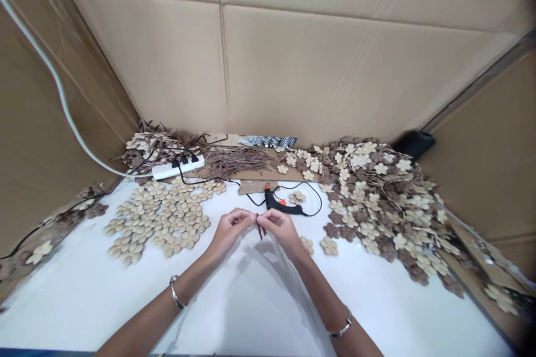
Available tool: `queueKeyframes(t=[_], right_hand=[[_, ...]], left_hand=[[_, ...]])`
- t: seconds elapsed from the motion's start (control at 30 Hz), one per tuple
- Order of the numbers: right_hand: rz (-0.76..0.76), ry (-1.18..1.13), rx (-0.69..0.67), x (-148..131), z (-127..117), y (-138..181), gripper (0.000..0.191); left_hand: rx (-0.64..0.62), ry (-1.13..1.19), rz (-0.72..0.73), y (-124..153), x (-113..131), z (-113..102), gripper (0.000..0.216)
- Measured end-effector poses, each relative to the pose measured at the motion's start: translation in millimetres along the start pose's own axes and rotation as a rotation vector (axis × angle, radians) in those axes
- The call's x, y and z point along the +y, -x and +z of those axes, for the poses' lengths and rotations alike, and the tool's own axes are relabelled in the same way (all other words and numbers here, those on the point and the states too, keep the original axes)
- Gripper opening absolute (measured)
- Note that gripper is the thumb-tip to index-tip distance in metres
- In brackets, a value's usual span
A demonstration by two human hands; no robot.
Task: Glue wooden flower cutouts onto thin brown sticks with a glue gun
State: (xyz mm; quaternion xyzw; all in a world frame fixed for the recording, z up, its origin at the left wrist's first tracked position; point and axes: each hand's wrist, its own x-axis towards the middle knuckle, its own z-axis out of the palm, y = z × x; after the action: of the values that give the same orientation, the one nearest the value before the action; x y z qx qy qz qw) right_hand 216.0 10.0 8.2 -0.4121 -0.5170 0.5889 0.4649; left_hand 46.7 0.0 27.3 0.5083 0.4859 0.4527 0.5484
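Above the middle of the white table (201, 301), my left hand (231, 228) and my right hand (282, 228) meet at the fingertips. Both pinch a thin brown cord (260, 230), whose ends hang down between them; the part inside the fingers is hidden. Just beyond the hands lies a black glue gun (282, 206) with an orange tip and trigger. One beige flower piece (297, 197) sits by the gun, and another beige flower (329, 246) lies to the right of my right hand.
Many beige flowers (163, 223) spread at left. A heap of beige and brown flowers (368, 195) covers the right. Behind are a bundle of brown cords (237, 162), a white power strip (179, 167) and a black object (414, 145). Cardboard walls (293, 67) enclose the table.
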Motion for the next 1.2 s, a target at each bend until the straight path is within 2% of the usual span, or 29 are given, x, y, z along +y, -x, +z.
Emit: queueKeyframes(t=[0.2,0.37,0.57,0.7,0.97,1.2], right_hand=[[0.000,0.006,-0.043,2,0,2,0.034],[0.003,0.031,-0.074,1,1,3,0.032],[-0.030,-0.004,-0.007,-9,3,7,0.029],[-0.080,0.102,-0.063,-12,1,8,0.028],[-0.012,0.098,-0.132,-9,4,9,0.034],[0.007,0.131,-0.127,-5,6,9,0.034]], left_hand=[[-0.004,-0.116,0.032,-1,2,-3,0.032],[-0.045,-0.104,0.031,-3,-1,-4,0.033],[0.013,-0.222,0.082,-4,-2,-8,0.034],[0.029,-0.289,0.117,-4,1,-10,0.033],[0.029,-0.374,0.240,-6,-3,-13,0.035],[0.006,-0.380,0.252,-6,0,-13,0.033]])
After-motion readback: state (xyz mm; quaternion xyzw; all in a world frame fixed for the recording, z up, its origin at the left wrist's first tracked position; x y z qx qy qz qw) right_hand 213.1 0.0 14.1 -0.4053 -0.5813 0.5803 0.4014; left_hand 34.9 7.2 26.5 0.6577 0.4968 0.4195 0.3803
